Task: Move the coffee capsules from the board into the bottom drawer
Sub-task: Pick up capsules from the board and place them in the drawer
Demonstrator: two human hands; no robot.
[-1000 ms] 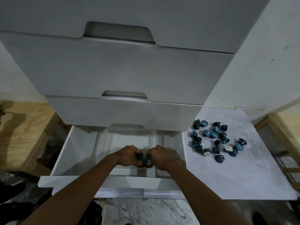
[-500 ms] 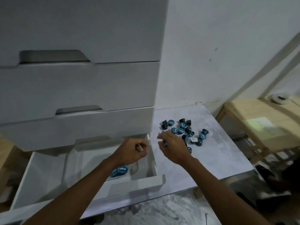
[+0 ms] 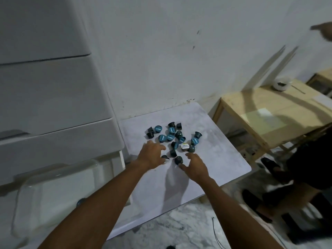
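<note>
Several dark coffee capsules (image 3: 170,136) with blue lids lie scattered on the pale marbled board (image 3: 219,155). My left hand (image 3: 150,155) hovers over the near left edge of the pile, fingers spread, its thumb touching a capsule (image 3: 165,158). My right hand (image 3: 195,165) reaches in from the near right, fingers apart, close to another dark capsule (image 3: 178,160). The open bottom drawer (image 3: 115,164) at lower left holds a clear plastic tray (image 3: 53,186); one blue capsule (image 3: 80,201) peeks out beside my left forearm.
White drawer fronts (image 3: 53,97) rise above the open drawer on the left. A wooden table (image 3: 269,112) stands to the right with a tape roll (image 3: 280,84) on it. Dark shoes (image 3: 255,203) and a cable (image 3: 215,232) lie on the marble floor.
Both hands left the drawer, where capsules were dropped, and swung right to the board. The view turned right with them. Their fingers have spread over the pile.
</note>
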